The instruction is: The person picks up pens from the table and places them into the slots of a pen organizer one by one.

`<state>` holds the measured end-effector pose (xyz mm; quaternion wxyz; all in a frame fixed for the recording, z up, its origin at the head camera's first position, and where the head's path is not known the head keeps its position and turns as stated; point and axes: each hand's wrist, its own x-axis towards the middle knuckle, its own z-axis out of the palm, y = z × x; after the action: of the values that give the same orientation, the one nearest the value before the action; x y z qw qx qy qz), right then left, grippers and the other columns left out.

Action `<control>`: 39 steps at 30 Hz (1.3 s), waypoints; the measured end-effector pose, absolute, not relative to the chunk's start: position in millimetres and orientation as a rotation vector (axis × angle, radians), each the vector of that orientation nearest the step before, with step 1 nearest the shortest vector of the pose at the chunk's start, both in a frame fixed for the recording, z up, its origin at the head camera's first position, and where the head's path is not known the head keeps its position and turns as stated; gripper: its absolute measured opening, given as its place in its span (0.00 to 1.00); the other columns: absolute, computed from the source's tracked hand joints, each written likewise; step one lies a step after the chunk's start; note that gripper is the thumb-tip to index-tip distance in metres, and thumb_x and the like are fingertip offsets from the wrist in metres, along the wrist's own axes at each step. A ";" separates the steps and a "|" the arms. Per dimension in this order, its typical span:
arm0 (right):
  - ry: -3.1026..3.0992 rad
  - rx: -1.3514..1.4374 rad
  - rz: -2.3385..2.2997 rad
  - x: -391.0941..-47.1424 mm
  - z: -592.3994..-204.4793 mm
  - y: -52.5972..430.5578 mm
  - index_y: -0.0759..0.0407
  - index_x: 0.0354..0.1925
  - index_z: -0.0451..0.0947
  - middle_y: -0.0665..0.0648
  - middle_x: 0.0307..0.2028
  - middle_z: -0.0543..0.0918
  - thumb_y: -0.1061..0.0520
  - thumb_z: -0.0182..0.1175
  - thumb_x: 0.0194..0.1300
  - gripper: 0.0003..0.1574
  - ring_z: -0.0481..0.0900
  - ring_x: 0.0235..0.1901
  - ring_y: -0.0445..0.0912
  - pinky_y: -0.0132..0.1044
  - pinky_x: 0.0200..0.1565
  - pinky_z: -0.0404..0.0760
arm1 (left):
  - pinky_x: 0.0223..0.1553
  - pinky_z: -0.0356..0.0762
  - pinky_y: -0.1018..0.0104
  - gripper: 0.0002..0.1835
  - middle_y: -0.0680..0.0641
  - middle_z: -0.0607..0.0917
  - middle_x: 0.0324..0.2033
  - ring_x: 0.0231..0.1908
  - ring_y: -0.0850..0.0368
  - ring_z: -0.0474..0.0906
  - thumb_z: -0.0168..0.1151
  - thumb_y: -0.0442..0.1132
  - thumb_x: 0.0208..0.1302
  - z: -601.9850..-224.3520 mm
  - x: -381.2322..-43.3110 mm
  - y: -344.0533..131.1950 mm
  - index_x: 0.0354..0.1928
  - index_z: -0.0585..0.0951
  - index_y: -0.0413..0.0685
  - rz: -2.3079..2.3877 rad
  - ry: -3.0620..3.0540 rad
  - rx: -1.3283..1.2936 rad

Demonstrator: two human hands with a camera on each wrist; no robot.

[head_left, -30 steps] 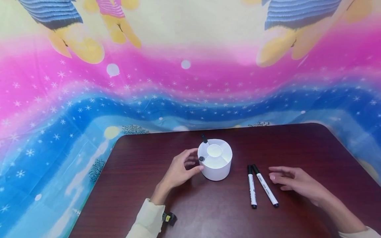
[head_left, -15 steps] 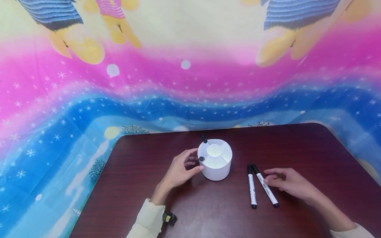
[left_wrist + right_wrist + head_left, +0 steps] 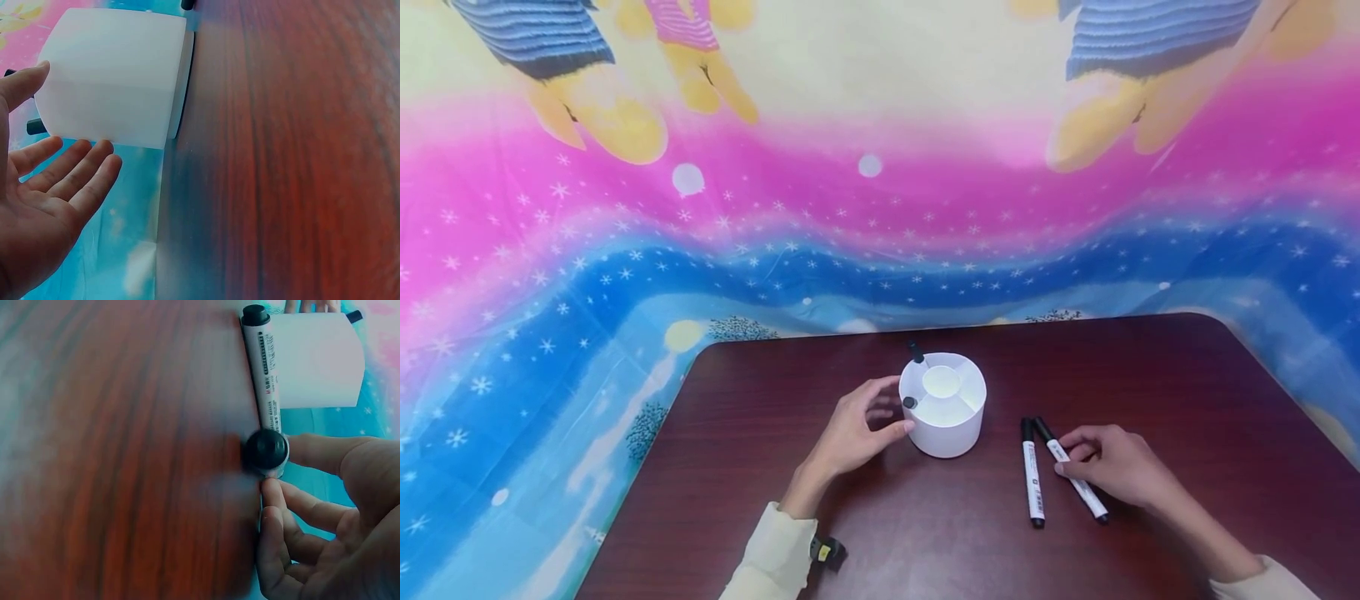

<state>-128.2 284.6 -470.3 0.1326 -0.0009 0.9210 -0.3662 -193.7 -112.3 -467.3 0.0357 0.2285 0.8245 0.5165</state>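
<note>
A round white holder point(image 3: 946, 437) with compartments around a central cup stands on the table. Two black-ended pens point(image 3: 910, 402) lean out of its left side. My left hand point(image 3: 853, 429) lies along that side, thumb tip touching the wall and fingers loosely spread, as the left wrist view shows point(image 3: 44, 212). To the right, two white markers with black caps lie close together. My right hand point(image 3: 1116, 467) pinches the right marker point(image 3: 1090, 498) between thumb and fingers; its black end point(image 3: 267, 449) faces the right wrist camera. Beside it lies the left marker point(image 3: 1033, 483).
The dark red wooden table point(image 3: 925, 533) has rounded far corners. A colourful printed cloth point(image 3: 850, 225) hangs behind and beside it. At my left cuff sits a small black device point(image 3: 827, 552).
My right hand has moved left from beside the markers and now pinches the right one. The left marker has rolled slightly. My left hand stays at the holder.
</note>
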 end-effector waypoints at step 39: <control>2.669 -0.093 -1.490 -154.8 -422.5 257.5 0.66 0.67 0.79 0.65 0.54 0.88 0.50 0.67 0.77 0.30 0.84 0.43 0.39 0.38 0.43 0.90 | 0.63 0.87 0.45 0.36 0.42 0.84 0.63 0.59 0.42 0.87 0.78 0.42 0.66 -465.4 -192.1 -111.7 0.75 0.75 0.49 1.632 2.506 0.732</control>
<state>-154.8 257.5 -422.5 0.0416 -0.0304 0.8721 -0.4867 -192.1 -111.7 -465.4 0.0314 0.2375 0.8136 0.5298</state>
